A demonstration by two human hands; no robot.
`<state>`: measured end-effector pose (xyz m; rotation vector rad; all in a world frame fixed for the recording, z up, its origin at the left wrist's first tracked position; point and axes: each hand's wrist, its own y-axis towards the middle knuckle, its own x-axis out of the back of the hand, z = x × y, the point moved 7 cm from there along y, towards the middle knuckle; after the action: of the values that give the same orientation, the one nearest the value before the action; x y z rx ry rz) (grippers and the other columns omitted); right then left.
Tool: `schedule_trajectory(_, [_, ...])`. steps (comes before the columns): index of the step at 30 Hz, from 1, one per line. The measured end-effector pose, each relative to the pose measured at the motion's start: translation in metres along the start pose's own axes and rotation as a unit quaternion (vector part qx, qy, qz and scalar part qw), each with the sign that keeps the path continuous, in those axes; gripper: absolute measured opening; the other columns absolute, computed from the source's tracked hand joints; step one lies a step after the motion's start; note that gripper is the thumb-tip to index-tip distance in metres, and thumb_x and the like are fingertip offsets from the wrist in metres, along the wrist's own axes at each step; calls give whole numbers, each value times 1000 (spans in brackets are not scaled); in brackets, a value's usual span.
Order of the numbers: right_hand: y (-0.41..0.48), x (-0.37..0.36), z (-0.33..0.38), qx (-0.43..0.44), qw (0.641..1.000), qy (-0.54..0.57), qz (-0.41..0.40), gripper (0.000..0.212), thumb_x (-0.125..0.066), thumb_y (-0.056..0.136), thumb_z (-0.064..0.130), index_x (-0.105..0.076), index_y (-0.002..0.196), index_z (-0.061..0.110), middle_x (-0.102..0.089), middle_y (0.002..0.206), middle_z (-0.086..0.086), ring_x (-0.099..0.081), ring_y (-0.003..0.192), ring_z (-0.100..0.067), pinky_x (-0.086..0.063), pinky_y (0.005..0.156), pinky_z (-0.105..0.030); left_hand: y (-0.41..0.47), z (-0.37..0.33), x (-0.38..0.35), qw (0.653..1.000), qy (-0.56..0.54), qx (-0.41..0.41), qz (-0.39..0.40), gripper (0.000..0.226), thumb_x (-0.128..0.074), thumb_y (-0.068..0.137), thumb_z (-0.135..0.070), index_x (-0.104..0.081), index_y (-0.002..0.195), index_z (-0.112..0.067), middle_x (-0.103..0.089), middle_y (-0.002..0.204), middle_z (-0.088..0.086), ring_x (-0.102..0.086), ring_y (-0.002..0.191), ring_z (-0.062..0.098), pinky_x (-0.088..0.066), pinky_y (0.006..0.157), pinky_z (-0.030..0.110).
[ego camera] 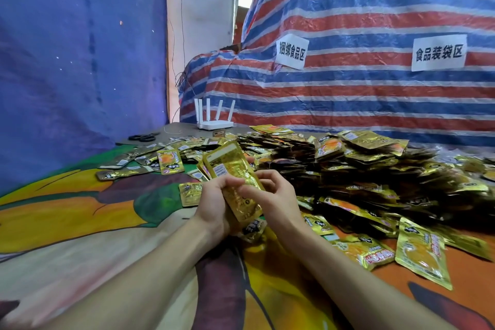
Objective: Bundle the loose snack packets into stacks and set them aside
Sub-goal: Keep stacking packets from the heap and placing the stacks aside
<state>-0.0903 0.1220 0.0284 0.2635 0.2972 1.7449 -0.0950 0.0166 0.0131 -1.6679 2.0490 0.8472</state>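
I hold a stack of gold packets in the middle of the view, its top leaning toward 11 o'clock. My left hand grips its lower half from the 9 o'clock side, with the fingers curled round the edge. My right hand holds it from the 3 o'clock side, fingers bent narrow over the front face.

The heap of loose packets spreads across the bench from 1 to 4 o'clock of my hands, just beside the right one. Thinner scatter lies at 10 to 11 o'clock.

Well beyond the packets, a white router stands at 12 o'clock and scissors lie at 10 o'clock. A striped tarp rises behind the heap.
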Motion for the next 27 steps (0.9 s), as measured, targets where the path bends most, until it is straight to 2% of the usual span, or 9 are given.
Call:
schedule_trajectory(4, [1, -4, -4, -52, 996, 58, 50, 47, -83, 74, 7, -62, 116, 11, -78, 98, -7, -76, 90, -24, -61, 75, -43, -1, -1, -6, 999, 3, 7, 45, 52, -49, 74, -13, -72, 121, -15, -69, 120, 19, -70, 100, 37, -58, 85, 50])
schedule_trajectory(7, [2, -1, 3, -47, 996, 47, 57, 42, -81, 78, 2, -69, 115, 18, -78, 99, -7, -76, 89, -23, -61, 72, -39, -3, 1, -7, 998, 31, 35, 49, 48, -64, 64, -18, -77, 109, -9, -71, 114, 22, -70, 96, 35, -58, 85, 49])
schedule_trajectory(10, [6, 14, 18, -5, 1000, 4, 19, 40, -83, 76, 1, -73, 106, 26, -78, 94, -5, -76, 87, -24, -63, 72, -40, -2, 0, -1, 995, 97, 12, -15, 52, -70, 66, -24, -73, 113, -3, -71, 114, 22, -69, 94, 32, -53, 91, 47])
schedule_trajectory(13, [12, 39, 39, 42, 993, -72, -81, 40, -85, 77, 10, -72, 105, 36, -76, 91, 2, -74, 83, -17, -62, 63, -32, -2, -6, 6, 976, 195, -40, -93, 40, -69, 73, -30, -68, 105, -7, -73, 95, 11, -67, 80, 22, -50, 73, 36])
schedule_trajectory(16, [28, 60, 64, 110, 952, -223, -176, 45, -78, 82, 15, -70, 121, 37, -69, 95, 16, -67, 90, -12, -60, 73, -36, -4, -5, 6, 959, 260, -39, -110, 15, -64, 91, -20, -69, 98, -9, -70, 79, 2, -61, 69, 17, -45, 57, 26])
schedule_trajectory(18, [47, 63, 76, 135, 913, -330, -201, 49, -68, 87, 14, -65, 131, 34, -66, 106, 7, -62, 98, -18, -56, 81, -38, -5, -5, 5, 947, 301, -39, -102, 12, -60, 95, -17, -70, 98, -10, -69, 72, -3, -59, 65, 14, -43, 54, 25])
schedule_trajectory(21, [73, 62, 84, 149, 858, -439, -220, 54, -58, 89, 11, -58, 140, 30, -52, 114, -4, -51, 106, -25, -46, 83, -38, -7, -6, 1, 937, 334, -43, -92, 10, -59, 97, -17, -68, 94, -14, -66, 74, -2, -57, 62, 12, -43, 54, 24])
schedule_trajectory(25, [91, 51, 65, 109, 765, -608, -180, 51, -57, 86, 12, -57, 137, 19, -52, 125, -15, -46, 116, -33, -41, 97, -44, -9, -9, -3, 933, 345, -59, -87, 10, -57, 98, -12, -66, 92, -11, -62, 78, 6, -54, 62, 11, -41, 49, 17])
schedule_trajectory(27, [94, 46, 41, 44, 760, -638, -112, 46, -52, 87, 21, -60, 133, 18, -52, 131, -16, -45, 123, -35, -40, 104, -47, -9, -11, -6, 929, 352, -72, -85, 10, -57, 98, -8, -64, 92, -9, -60, 77, 7, -53, 58, 8, -39, 47, 14])
